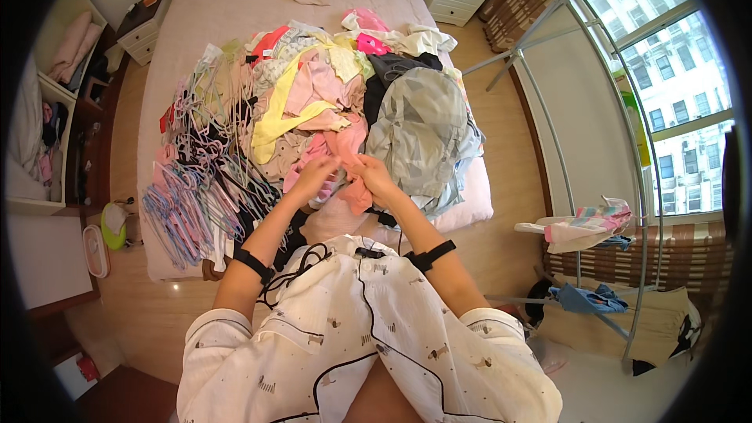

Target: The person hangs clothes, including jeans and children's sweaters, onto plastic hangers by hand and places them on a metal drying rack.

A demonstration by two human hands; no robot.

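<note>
Head view: I see the left hand [312,175] and right hand [373,175] both with fingers closed on a pink garment [345,158] at the near edge of the clothes pile [337,102] on the bed [196,23]. Hangers [196,180] lie left of the pile.

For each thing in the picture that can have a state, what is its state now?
Left hand: closed on the pink garment.
Right hand: closed on the pink garment.
Pink garment: crumpled, held between both hands over the bed.
Clothes pile: unfolded, heaped on the bed.
Hangers: bare, in a loose heap.
Drying rack: standing, nearly bare.
</note>
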